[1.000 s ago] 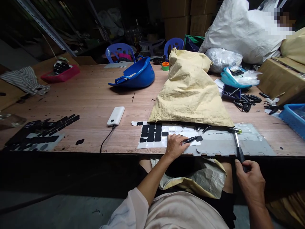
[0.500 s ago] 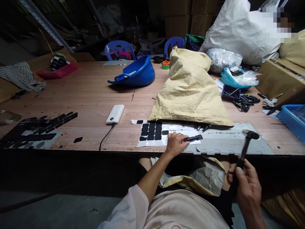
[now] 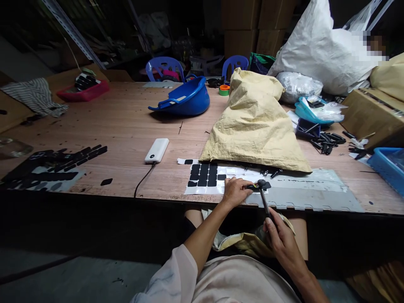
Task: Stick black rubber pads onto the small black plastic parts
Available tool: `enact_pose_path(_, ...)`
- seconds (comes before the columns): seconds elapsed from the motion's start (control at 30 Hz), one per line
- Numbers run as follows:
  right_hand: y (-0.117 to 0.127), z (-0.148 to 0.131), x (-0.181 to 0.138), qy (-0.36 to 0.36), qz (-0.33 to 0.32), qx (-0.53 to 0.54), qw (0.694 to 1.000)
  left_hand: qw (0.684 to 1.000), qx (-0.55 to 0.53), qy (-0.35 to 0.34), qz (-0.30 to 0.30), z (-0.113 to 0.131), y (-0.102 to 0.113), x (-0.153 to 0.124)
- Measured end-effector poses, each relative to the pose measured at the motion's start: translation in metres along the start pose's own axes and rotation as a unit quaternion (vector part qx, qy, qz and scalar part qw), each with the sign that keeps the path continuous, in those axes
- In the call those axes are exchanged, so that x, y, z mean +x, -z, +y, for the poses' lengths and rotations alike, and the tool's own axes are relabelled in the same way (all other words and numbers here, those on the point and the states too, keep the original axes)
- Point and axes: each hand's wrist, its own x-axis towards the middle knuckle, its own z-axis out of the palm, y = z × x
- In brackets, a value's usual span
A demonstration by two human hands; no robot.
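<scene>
My left hand (image 3: 235, 191) rests at the table's near edge, fingers pinched on a small black part (image 3: 259, 185) that lies on a grey metal sheet (image 3: 303, 195). My right hand (image 3: 279, 235) is closed round the handle of a small hammer (image 3: 264, 194), below the table edge. The hammer's head sits right on the black part. Just left of my left hand lies a white backing sheet with black adhesive pads (image 3: 203, 176).
A big yellow sack (image 3: 255, 122) lies behind the work spot. A white power bank (image 3: 157, 150) with cable, a blue basin (image 3: 186, 99), black strips (image 3: 53, 166) at left, loose black parts (image 3: 326, 138) and a blue crate (image 3: 388, 166) at right.
My right hand lifted the hammer off the grey sheet at the right and swung it left, so its head now meets the black part held by my left hand.
</scene>
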Motion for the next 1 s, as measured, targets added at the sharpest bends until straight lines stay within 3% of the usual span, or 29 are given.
enact_pose_path(0.27,-0.005,-0.001,0.001,0.031,0.022,-0.061,0.997,1.0,0.003,0.007,0.014,0.002,-0.002,0.0)
enact_pose_path(0.43,-0.006,-0.011,-0.002,0.068,0.08,-0.066,0.992,1.0,0.002,0.008,0.015,0.004,-0.002,0.0)
enact_pose_path(0.63,-0.01,-0.005,0.0,0.057,0.041,-0.084,0.994,1.0,0.011,-0.001,-0.004,0.005,0.002,0.001)
enact_pose_path(0.87,0.001,-0.009,-0.001,0.072,0.094,-0.078,0.99,1.0,0.0,0.001,0.0,0.004,0.001,0.002)
enact_pose_path(1.0,-0.009,-0.001,0.0,0.08,0.078,-0.083,0.99,1.0,0.008,-0.001,-0.008,0.005,0.002,0.002)
